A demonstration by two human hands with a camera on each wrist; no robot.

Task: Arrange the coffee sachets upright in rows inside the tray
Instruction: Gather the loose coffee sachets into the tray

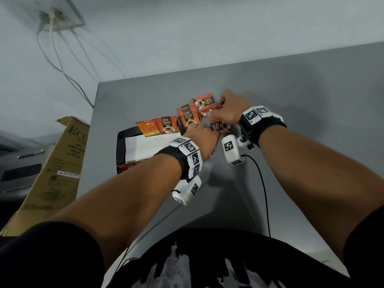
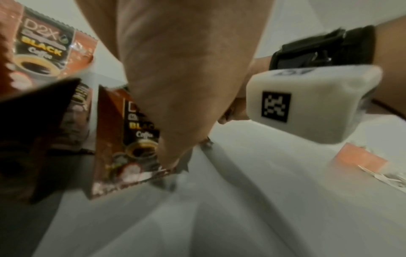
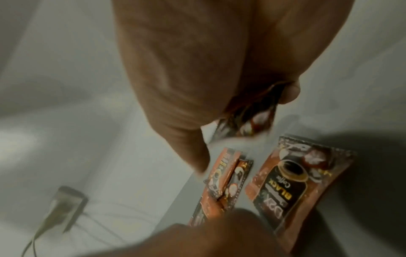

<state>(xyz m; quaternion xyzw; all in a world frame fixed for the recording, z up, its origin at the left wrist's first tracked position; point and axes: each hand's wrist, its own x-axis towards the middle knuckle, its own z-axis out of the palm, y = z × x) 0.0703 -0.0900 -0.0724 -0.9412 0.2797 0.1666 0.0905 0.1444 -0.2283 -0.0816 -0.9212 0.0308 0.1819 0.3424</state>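
Observation:
Several orange D2X black-coffee sachets lie in a loose pile on the grey table beyond the tray's far right corner. The tray has a black rim and a white floor. Two sachets stand against its far edge, and a dark one lies at its near edge. My left hand is at the pile and grips sachets held on edge. My right hand is just beyond it and pinches a sachet between thumb and fingers. One more sachet lies flat beside them.
A cardboard box leans against the table's left side, with a grey machine behind it. A wall socket trails white cables down the wall. A black cable runs over the table near my right forearm.

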